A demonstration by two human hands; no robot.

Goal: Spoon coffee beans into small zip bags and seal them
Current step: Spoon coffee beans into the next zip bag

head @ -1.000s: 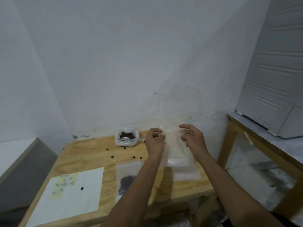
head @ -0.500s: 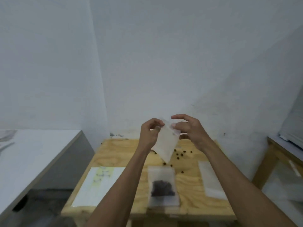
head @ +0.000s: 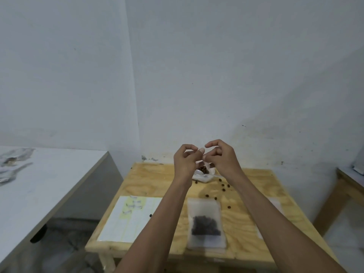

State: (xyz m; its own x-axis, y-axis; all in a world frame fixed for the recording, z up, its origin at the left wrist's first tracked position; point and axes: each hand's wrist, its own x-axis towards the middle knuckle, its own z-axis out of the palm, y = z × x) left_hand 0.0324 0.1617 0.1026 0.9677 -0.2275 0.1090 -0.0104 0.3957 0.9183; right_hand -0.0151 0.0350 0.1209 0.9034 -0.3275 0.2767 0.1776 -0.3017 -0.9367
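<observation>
Both raised: left hand (head: pixel 186 161) and right hand (head: pixel 220 158) pinching a barely visible bag (head: pixel 204 164) above the bean dish (head: pixel 203 173) at twelve o'clock; could slip, being thin and limp

Left hand (head: pixel 185 162), right hand (head: pixel 220 158) pinching zip bag (head: pixel 205 164), filled bag (head: pixel 205 223) on table (head: pixel 256 223)

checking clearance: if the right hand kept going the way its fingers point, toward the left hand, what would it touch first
Most likely the left hand: the right hand's curled fingertips point at it across a small gap. Whether a bag edge lies between them is unclear.
</observation>
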